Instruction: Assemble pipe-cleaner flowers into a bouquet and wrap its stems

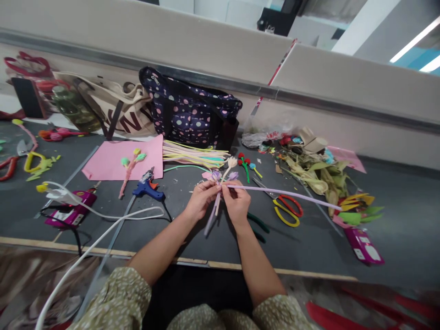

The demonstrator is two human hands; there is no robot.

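Observation:
My left hand [203,198] is closed in a pinch on a small bunch of pipe-cleaner flowers, with lilac blooms [233,175] and one cream bloom [232,162] above the fingers. Their stems [209,221] hang down below it. Close beside it, my right hand [237,201] pinches a long lilac pipe cleaner [282,191] near the bunch, and its free length runs out to the right. The fingers hide where the pipe cleaner meets the stems. To the right of my hands lie scissors [288,210] with red and yellow handles, and dark green handles [258,222] show partly behind my right wrist.
A blue glue gun [148,187] lies to the left, near a pink sheet [99,160] and loose pipe cleaners [192,156]. A white cable [103,236] crosses the left side. Bags [192,110] stand at the back; dried husks [311,176] lie at right.

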